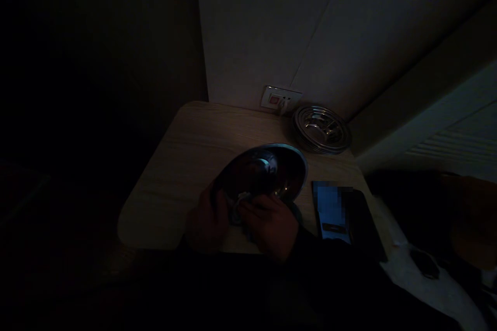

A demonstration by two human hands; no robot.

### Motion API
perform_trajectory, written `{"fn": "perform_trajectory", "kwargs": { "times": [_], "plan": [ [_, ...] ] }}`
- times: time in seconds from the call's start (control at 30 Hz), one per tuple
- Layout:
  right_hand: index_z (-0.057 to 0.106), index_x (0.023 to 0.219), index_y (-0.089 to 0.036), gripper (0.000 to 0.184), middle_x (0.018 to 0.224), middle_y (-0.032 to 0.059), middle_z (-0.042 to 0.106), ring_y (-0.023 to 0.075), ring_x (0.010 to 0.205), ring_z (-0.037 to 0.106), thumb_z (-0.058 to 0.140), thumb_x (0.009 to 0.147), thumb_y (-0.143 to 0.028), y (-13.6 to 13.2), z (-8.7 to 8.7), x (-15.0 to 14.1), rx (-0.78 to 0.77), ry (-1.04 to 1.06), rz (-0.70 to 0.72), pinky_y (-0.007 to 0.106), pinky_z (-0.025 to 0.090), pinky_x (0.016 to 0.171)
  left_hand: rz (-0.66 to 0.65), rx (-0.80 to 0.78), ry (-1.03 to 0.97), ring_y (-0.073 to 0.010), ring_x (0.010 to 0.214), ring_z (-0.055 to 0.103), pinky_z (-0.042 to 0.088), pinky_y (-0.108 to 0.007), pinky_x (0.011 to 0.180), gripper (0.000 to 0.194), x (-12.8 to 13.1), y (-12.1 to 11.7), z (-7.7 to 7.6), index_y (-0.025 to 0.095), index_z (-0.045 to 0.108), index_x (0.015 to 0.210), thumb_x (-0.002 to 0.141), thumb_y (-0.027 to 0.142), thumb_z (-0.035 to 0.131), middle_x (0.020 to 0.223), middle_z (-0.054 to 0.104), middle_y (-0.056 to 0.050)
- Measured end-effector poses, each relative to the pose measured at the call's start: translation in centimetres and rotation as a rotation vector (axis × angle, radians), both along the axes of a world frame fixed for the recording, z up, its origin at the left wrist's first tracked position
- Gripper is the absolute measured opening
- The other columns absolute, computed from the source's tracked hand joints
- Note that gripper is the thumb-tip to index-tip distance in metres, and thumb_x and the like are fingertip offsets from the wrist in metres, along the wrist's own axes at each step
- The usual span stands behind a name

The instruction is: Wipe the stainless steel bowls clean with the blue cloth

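Observation:
A shiny metal bowl (260, 168) is tilted toward me over the near part of the table. My left hand (207, 220) grips its left rim, thumb on the inner side and fingers out of sight underneath. Pressed against the bowl's near edge, my right hand (269, 222) is closed on a dull bluish cloth (236, 212). Part of that cloth seems to show past the right side of the hand. The scene is very dark, so the fingertips and the cloth's full shape are hard to make out.
A wooden table (163, 181) carries a stack of metal bowls (322, 129) at its back right. Right of my hands lies a phone (332, 212) with a lit screen, beside a dark flat object (365, 222). A wall socket (280, 98) with a plug sits behind the table.

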State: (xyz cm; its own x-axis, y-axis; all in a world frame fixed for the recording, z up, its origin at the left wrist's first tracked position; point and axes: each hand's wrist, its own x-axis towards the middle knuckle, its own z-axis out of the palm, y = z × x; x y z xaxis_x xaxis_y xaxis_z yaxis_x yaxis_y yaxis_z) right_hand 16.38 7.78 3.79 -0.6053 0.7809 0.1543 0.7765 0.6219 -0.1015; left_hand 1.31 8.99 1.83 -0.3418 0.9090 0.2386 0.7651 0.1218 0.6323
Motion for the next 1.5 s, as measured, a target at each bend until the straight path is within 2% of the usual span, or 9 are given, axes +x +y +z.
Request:
{"fn": "perform_trajectory", "kwargs": {
  "times": [0.1, 0.17, 0.33, 0.47, 0.57, 0.8, 1.03, 1.27, 1.5],
  "plan": [
    [0.054, 0.113, -0.019, 0.027, 0.111, 0.0016, 0.064, 0.0181, 0.093, 0.05, 0.051, 0.087, -0.021, 0.1, -0.6, -1.3, 0.014, 0.09, 0.004, 0.034, 0.039, 0.073, 0.052, -0.03, 0.027, -0.0185, 0.054, 0.06, 0.039, -0.026, 0.048, 0.03, -0.6, 0.1, 0.0, 0.015, 0.061, 0.095, 0.083, 0.03, 0.039, 0.066, 0.066, -0.008],
    [0.054, 0.115, -0.021, 0.027, 0.115, 0.0012, 0.063, 0.0192, 0.094, 0.05, 0.048, 0.089, -0.02, 0.2, -0.4, -0.6, 0.043, 0.026, 0.062, 0.036, 0.038, 0.074, 0.071, -0.024, 0.048, -0.0181, 0.051, 0.059, 0.038, -0.026, 0.048, 0.03, -1.1, 0.2, -0.2, 0.014, 0.062, 0.095, 0.083, 0.031, 0.04, 0.063, 0.066, -0.007],
    [0.057, 0.111, -0.02, 0.025, 0.111, 0.003, 0.065, 0.0211, 0.091, 0.051, 0.049, 0.087, -0.017, 0.0, 0.8, 2.7, 0.055, -0.149, 0.098, 0.037, 0.038, 0.071, -0.066, 0.03, -0.005, -0.0171, 0.059, 0.063, 0.043, -0.024, 0.053, 0.031, -1.6, 0.8, 0.3, 0.017, 0.062, 0.101, 0.083, 0.033, 0.042, 0.074, 0.069, -0.007],
    [0.057, 0.114, -0.019, 0.029, 0.113, 0.0052, 0.064, 0.0216, 0.091, 0.051, 0.053, 0.085, -0.018, -0.2, 0.3, 2.5, 0.061, -0.112, 0.058, 0.036, 0.04, 0.071, -0.154, 0.01, -0.132, -0.0172, 0.071, 0.066, 0.047, -0.023, 0.057, 0.036, -1.1, 0.5, 1.2, 0.019, 0.057, 0.11, 0.083, 0.038, 0.043, 0.087, 0.071, -0.006],
    [0.056, 0.115, -0.019, 0.033, 0.116, 0.0033, 0.062, 0.0213, 0.092, 0.051, 0.057, 0.082, -0.016, -0.2, 0.0, 2.2, 0.035, -0.084, 0.037, 0.035, 0.04, 0.073, -0.219, -0.058, -0.155, -0.0185, 0.073, 0.067, 0.048, -0.024, 0.058, 0.039, -0.6, -0.1, 1.1, 0.017, 0.053, 0.115, 0.084, 0.037, 0.041, 0.088, 0.07, -0.008],
    [0.061, 0.103, -0.021, 0.021, 0.106, 0.0032, 0.067, 0.021, 0.088, 0.052, 0.053, 0.085, -0.017, -0.4, 0.9, 3.3, 0.092, -0.144, 0.08, 0.036, 0.037, 0.069, -0.117, -0.238, -0.049, -0.0221, 0.057, 0.065, 0.042, -0.027, 0.048, 0.036, 0.1, -0.2, 0.5, 0.014, 0.054, 0.11, 0.085, 0.034, 0.039, 0.069, 0.069, -0.009],
    [0.061, 0.103, -0.016, 0.02, 0.105, 0.003, 0.067, 0.019, 0.087, 0.051, 0.048, 0.088, -0.017, -0.2, -1.5, -1.1, 0.201, 0.126, 0.007, 0.034, 0.038, 0.07, -0.126, -0.133, -0.045, -0.0206, 0.06, 0.064, 0.041, -0.026, 0.05, 0.032, -0.2, 0.8, 0.5, 0.014, 0.057, 0.101, 0.084, 0.032, 0.037, 0.071, 0.068, -0.009],
    [0.063, 0.1, -0.02, 0.019, 0.105, 0.003, 0.066, 0.0197, 0.09, 0.05, 0.05, 0.087, -0.017, -0.7, 0.1, 3.2, 0.136, -0.073, 0.101, 0.036, 0.036, 0.072, -0.048, -0.159, -0.004, -0.0205, 0.054, 0.062, 0.036, -0.025, 0.045, 0.031, -0.2, 0.6, 0.1, 0.014, 0.057, 0.101, 0.082, 0.032, 0.041, 0.064, 0.066, -0.007],
    [0.06, 0.105, -0.019, 0.021, 0.107, 0.0032, 0.065, 0.0185, 0.09, 0.05, 0.049, 0.088, -0.021, -0.2, -0.9, -1.1, 0.133, 0.08, 0.048, 0.034, 0.037, 0.07, -0.047, -0.136, -0.012, -0.0199, 0.054, 0.062, 0.037, -0.025, 0.045, 0.03, -0.9, 0.8, 0.3, 0.014, 0.058, 0.099, 0.081, 0.031, 0.041, 0.064, 0.066, -0.008]
  ]
}}
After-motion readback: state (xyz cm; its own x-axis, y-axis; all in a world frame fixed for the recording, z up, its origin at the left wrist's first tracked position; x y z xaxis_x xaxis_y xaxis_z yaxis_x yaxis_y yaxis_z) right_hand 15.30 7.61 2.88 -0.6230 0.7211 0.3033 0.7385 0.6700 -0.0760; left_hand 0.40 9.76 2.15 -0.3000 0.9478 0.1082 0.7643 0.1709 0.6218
